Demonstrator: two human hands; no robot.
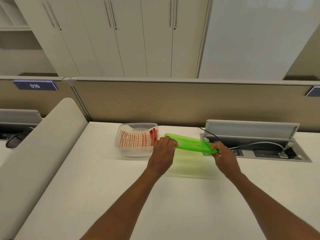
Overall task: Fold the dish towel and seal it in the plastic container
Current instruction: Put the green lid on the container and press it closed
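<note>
Now both hands, left (164, 146) and right (220, 153), have a closed grip on the green lid (190, 144); the towel (136, 139) lies folded in the container (121, 149) just left. Towel bulging upward could block sealing.

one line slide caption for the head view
Both hands, left and right, hold green lid beside clear container holding folded striped towel.

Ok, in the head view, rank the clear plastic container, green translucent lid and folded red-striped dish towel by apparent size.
1. Green translucent lid and clear plastic container: too alike to rank.
2. Folded red-striped dish towel, inside the container.
</note>
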